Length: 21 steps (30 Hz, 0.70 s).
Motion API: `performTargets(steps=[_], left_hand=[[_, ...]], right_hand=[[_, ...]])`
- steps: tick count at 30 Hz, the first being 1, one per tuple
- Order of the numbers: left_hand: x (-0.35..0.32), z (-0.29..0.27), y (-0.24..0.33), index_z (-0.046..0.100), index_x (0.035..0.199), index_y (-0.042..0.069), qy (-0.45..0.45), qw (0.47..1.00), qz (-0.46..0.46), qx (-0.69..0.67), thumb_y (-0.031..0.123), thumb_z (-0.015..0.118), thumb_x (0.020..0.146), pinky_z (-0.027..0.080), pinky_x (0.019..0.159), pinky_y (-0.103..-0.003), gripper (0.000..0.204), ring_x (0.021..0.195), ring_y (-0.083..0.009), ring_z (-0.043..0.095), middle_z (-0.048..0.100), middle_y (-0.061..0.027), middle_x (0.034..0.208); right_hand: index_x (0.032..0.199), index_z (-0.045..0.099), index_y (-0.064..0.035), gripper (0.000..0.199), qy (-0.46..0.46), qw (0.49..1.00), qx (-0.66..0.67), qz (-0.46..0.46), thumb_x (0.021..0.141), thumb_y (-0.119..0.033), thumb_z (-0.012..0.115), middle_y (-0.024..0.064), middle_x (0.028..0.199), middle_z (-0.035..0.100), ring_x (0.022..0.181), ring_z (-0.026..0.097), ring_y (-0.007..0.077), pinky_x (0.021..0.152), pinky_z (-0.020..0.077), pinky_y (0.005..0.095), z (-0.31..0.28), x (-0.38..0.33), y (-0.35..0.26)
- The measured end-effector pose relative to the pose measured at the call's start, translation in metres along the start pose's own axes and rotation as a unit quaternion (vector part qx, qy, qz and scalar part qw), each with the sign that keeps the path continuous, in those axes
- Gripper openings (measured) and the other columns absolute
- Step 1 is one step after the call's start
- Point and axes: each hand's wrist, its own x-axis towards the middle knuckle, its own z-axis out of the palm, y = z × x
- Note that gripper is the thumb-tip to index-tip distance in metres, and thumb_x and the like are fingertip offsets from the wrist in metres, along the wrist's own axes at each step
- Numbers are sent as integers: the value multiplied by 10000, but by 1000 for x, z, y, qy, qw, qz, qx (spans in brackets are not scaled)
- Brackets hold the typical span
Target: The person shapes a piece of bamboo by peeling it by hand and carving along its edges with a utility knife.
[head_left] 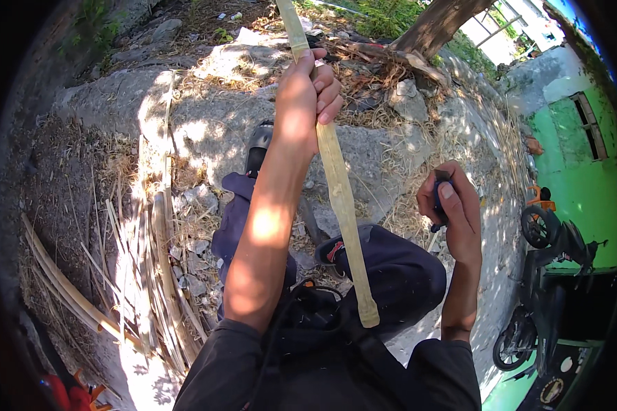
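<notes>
A long, pale bamboo strip (341,195) with raised joints slants from the top of the view down to my lap. My left hand (305,96) is closed around its upper part, and the strip's lower end rests near my right thigh or hangs just above it; I cannot tell which. To the right, apart from the strip, my right hand (459,209) is wrapped around a small dark-blue cutter knife (440,202). A short dark piece like a blade shows at its top; the fingers hide much of the rest.
Split bamboo strips (147,253) lie in a loose pile at left. Before me runs a low stone ledge (219,103) strewn with shavings (408,188). A tree trunk (435,27) leans behind it. A motorbike (541,281) stands by a green wall (583,192) at right.
</notes>
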Motion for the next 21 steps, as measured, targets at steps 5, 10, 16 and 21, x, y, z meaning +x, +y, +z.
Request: performTargets(steps=[5, 10, 16, 21], left_hand=[[-7, 11, -37, 463, 1172, 74, -16, 996, -66, 53, 289, 360, 1167, 287, 374, -255, 238, 481, -67, 312, 346, 32, 703], [-22, 24, -55, 456, 1151, 64, 22, 999, -14, 46, 261, 378, 1169, 298, 409, -233, 212, 525, -56, 293, 323, 34, 730], [-36, 25, -51, 403, 1199, 100, -30, 988, 111, 104, 377, 369, 1172, 457, 554, -320, 281, 654, -128, 444, 406, -29, 823], [-69, 42, -38, 466, 1244, 85, -74, 971, 184, 130, 343, 425, 1163, 567, 936, -441, 274, 910, -197, 580, 525, -57, 955]], right_hand=[[1083, 667, 8, 179, 122, 972, -201, 16, 1066, -158, 603, 77, 793, 666, 719, 624, 99, 624, 469, 262, 2, -40, 15], [1125, 680, -12, 173, 244, 923, -292, -48, 988, -116, 699, 72, 915, 739, 794, 684, 117, 664, 506, 275, 0, -83, 22], [1154, 725, -39, 355, 193, 962, -171, 96, 870, -202, 862, 17, 929, 757, 681, 607, 67, 624, 459, 238, -25, -132, -8], [1005, 793, -41, 270, 172, 966, -178, 75, 802, -162, 923, 19, 827, 757, 729, 663, 67, 666, 500, 232, -49, -143, 21]])
